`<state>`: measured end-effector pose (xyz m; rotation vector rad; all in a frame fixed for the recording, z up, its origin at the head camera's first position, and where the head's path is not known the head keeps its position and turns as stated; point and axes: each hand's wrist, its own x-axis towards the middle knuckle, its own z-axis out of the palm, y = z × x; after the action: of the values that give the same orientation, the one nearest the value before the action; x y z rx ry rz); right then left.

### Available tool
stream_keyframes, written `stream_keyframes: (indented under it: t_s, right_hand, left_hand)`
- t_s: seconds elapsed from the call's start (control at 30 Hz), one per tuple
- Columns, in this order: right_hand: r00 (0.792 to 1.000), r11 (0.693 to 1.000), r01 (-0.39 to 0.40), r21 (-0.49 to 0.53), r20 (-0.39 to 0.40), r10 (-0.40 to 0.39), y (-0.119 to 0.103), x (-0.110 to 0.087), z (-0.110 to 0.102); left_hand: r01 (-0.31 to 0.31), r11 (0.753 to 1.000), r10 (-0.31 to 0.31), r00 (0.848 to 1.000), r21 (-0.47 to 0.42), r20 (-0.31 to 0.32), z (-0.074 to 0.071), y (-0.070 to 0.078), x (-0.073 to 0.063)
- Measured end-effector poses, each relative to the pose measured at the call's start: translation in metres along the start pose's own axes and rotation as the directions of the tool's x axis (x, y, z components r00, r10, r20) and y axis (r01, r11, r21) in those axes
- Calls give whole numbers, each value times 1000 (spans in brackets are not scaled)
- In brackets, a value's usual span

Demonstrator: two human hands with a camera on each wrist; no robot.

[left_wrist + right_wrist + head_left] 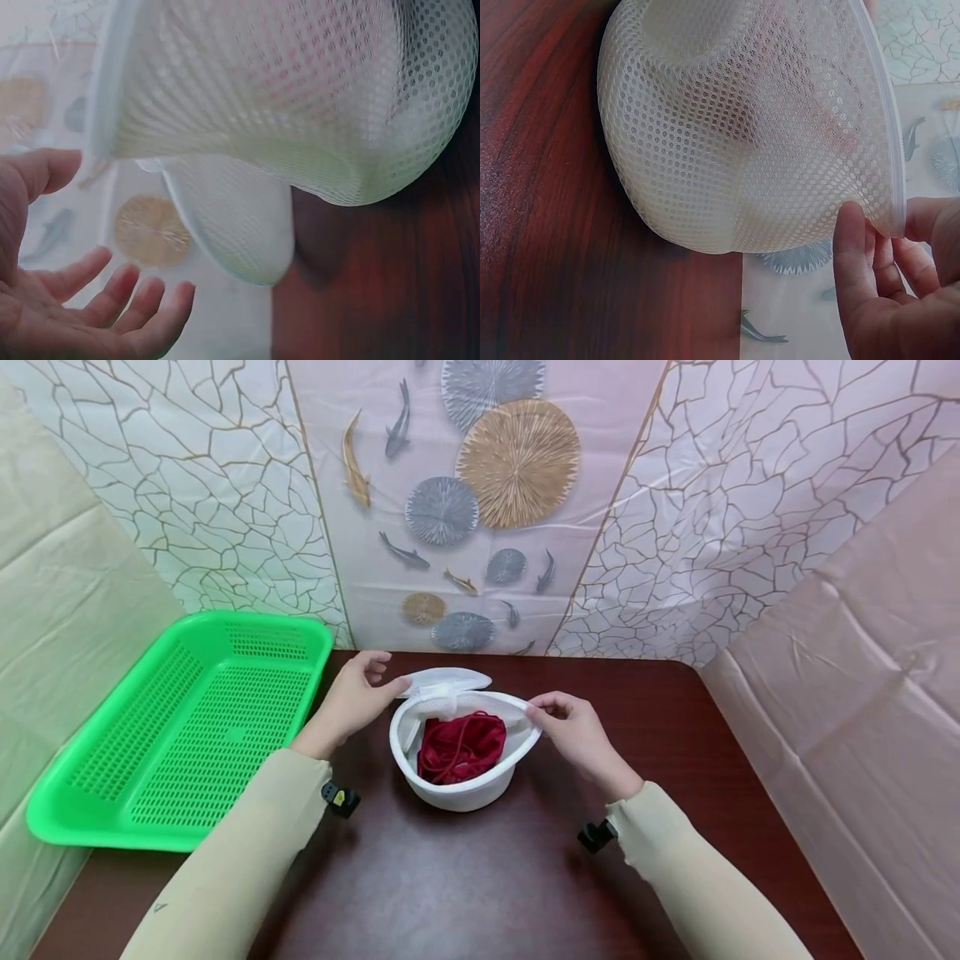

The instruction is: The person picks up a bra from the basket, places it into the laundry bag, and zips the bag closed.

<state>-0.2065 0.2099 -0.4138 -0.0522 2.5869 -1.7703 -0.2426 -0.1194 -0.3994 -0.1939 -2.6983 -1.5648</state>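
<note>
A white mesh laundry bag (480, 789) stands on the table with its round mouth open upward and its lid flap (453, 678) folded back behind it. Inside lies a bundled dark red cloth (465, 747) with thin cords or straps on top. My right hand (573, 727) pinches the right side of the bag's rim between thumb and fingers; the right wrist view shows the fingertips on the mesh (780, 172) just by the zipper edge (892, 135). At the back left, my left hand (356, 697) is spread, its thumb tip close by the lid flap.
A large green plastic basket (318, 681) with slotted walls sits on the left of the dark red-brown table (465, 893). Patterned sheeting (675, 527) hangs along the back, and plain sheeting (847, 693) borders the right side.
</note>
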Motion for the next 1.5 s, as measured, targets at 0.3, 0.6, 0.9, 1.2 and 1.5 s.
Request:
stream_keyframes:
  t_s: [0.3, 0.6, 0.9, 1.2, 1.5]
  right_hand:
    - [1000, 1000, -2, -12, 1, 2, 3, -2, 0]
    - [1000, 1000, 4, -24, -5, -4, 6, -3, 1]
    - [1000, 999, 2, -46, -3, -3, 6, -3, 2]
    - [1000, 998, 8, -66, 3, -8, 5, -4, 3]
    - [1000, 997, 23, -80, -1, -23, 6, -4, 4]
  left_hand:
    - [118, 990, -124, 989, -82, -84, 13, -21, 17]
    - [305, 942, -309, 951, -141, -9, 33, -38, 23]
    - [310, 931, -310, 950, -193, 31, 36, -42, 22]
    - [335, 869, -325, 941, -364, 91, 31, -43, 24]
    - [361, 790, -337, 931, -496, 141, 25, -34, 21]
